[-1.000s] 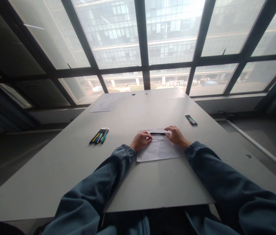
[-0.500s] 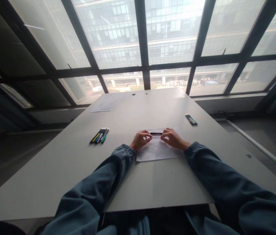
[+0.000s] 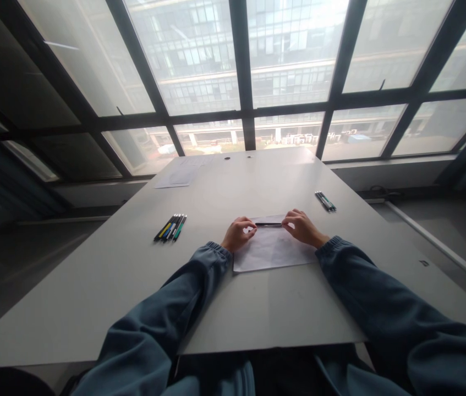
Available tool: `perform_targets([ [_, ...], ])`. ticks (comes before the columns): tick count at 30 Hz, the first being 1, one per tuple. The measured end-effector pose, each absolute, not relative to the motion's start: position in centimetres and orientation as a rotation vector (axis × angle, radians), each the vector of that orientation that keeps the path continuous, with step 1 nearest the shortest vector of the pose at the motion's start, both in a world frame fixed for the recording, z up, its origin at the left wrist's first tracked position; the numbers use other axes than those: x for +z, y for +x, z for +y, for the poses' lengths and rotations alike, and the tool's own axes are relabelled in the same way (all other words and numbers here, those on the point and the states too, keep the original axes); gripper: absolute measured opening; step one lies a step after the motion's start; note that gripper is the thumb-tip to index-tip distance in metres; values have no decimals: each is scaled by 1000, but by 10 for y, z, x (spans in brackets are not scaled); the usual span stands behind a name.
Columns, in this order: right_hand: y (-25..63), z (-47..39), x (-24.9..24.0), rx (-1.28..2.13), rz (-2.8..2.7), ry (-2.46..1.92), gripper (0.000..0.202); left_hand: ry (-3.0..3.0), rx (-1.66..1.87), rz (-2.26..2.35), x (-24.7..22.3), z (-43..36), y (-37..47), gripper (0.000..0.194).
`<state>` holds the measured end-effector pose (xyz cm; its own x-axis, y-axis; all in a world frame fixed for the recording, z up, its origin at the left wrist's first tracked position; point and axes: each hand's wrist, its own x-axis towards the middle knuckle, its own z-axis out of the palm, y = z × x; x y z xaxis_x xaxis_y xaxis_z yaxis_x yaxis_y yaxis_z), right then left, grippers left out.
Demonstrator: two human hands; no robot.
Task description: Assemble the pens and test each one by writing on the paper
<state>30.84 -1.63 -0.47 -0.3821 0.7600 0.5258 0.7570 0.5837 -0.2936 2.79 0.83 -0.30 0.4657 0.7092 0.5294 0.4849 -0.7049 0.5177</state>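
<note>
A slim dark pen (image 3: 269,224) spans the gap between my two hands, above a white sheet of paper (image 3: 274,250). My left hand (image 3: 239,233) is closed, thumb and index finger pinching at the left end of a thin pen part. My right hand (image 3: 302,227) pinches at the right end, its other fingers curled. The thin part and the dark pen overlap, so I cannot tell whether they are joined. Both wrists rest low over the paper's sides.
Several pens (image 3: 170,228) lie side by side on the left of the white table (image 3: 224,308). A smaller group of pens (image 3: 325,201) lies at the right. Other paper sheets (image 3: 177,175) are at the far left, before large windows.
My right hand has shifted a little right and away from my left hand, widening the gap. The thin part, earlier seen in front of the dark pen, now lines up with it.
</note>
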Motion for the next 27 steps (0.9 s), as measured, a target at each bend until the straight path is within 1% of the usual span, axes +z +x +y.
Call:
perform_targets([
  [6,305,-20,-1,-58,-2258,-1189,18,2509,953,951,-5,10,28,7],
  [13,305,-22,2,-41,-2350,-1150,13,2516,930,973,-4,10,27,7],
  [15,306,-22,1,-51,-2324,-1166,18,2497,972,988,-3,10,28,14],
  [18,304,-21,0,-86,-2244,-1213,27,2412,1075,1038,-1,10,28,31],
  [22,302,-18,-2,-134,-2119,-1266,35,2274,1182,1098,0,10,28,51],
  [24,302,-17,-3,-144,-2076,-1278,37,2217,1223,1117,-1,11,28,57],
  [27,303,-16,-5,-138,-2055,-1272,38,2161,1252,1132,-2,12,27,61],
])
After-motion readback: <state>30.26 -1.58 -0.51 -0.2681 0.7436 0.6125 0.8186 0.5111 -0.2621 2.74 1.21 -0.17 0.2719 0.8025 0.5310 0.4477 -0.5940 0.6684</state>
